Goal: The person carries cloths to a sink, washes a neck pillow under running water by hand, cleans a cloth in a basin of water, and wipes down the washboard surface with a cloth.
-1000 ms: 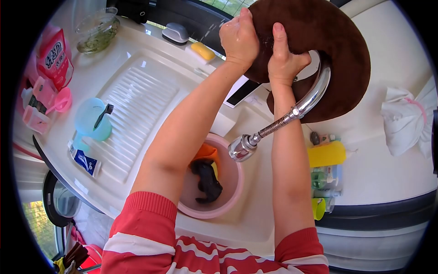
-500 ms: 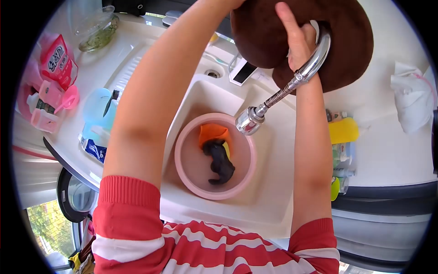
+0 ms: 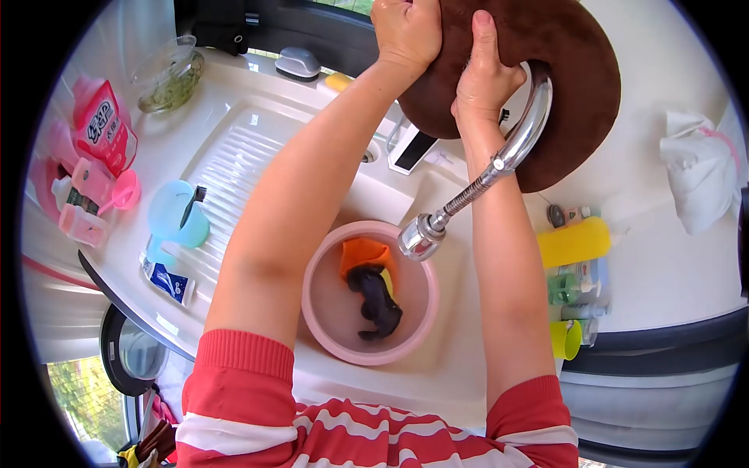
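A brown plush piece, curved like a U-shaped neck pillow (image 3: 573, 136), is held up beyond the faucet (image 3: 511, 152). My left hand (image 3: 409, 33) grips its left edge, fingers curled. Lower on it, my right hand (image 3: 485, 82) is closed round the inner edge, thumb pointing up and the other fingers partly hidden. The chrome spout arches in front of the brown plush, with its spray head over the rim of a pink basin (image 3: 312, 327). In the basin's cloudy water lie a dark cloth item (image 3: 376, 300) and an orange piece (image 3: 365, 256).
The basin stands in a white sink (image 3: 449, 335). To the left are a blue cup (image 3: 175, 218) with a toothbrush, a toothpaste tube (image 3: 168, 281) and a red detergent bag (image 3: 105, 129). On the right are a yellow bottle (image 3: 577, 242), a lime cup (image 3: 566, 339) and a white bag (image 3: 694, 171).
My left hand has come into view on the brown plush. The plush has shifted slightly left and turned, showing its curved opening. My view has tilted a little upward.
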### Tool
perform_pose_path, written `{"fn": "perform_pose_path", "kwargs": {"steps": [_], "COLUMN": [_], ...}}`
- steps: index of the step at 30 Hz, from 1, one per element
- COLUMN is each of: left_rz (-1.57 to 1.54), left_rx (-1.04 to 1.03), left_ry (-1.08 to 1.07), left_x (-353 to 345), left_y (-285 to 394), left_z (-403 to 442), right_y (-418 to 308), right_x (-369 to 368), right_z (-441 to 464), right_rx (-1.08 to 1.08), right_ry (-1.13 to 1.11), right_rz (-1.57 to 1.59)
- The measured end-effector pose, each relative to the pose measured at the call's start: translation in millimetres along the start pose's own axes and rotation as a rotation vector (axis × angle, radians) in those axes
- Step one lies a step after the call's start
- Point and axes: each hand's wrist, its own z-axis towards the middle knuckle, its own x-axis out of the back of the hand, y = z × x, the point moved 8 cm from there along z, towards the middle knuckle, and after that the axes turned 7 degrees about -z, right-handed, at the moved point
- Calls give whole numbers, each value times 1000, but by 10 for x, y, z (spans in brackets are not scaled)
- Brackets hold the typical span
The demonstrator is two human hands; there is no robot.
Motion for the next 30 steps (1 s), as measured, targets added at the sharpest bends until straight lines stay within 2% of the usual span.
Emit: {"fn": "perform_pose_path", "kwargs": {"steps": [5,8,10,11,12,15,16,19,20,23,24,27,30], "left_rz": [-40,96,32,0,-135,433,434,436,495,514,522,502,402], "left_rx": [-15,-78,49,108,452,-197,-252,-505,7,-40,-80,-177,-234], "left_ry": [-38,-86,-190,-243,-354,-513,-529,-818,-761,-648,-598,-464,-380], "left_x": [-16,-39,-117,-157,-233,-334,-415,-894,-760,-724,-704,-647,-585], "left_y": [-16,-115,-354,-452,-620,-110,244,549,665,724,750,806,809], "left_z": [-39,-63,-65,-42,-67,326,419,253,207,206,207,229,230], "right_y": [-2,107,200,213,222,169,141,199,217,139,74,-19,247], "right_x": [-5,12,40,54,102,185,161,124,100,78,57,70,37], "right_z": [13,-17,-39,-23,-2,-2,-10,3,14,12,3,-4,21], "right_rx": [79,45,-12,-19,-29,-121,-144,-174,-177,-325,-285,-205,-183], "right_ry": [-4,-3,-37,-77,-116,-223,-252,-367,-410,-263,-290,-173,-48], "right_rz": [-77,-49,0,-71,-142,-506,-426,-187,-102,320,315,279,303]}}
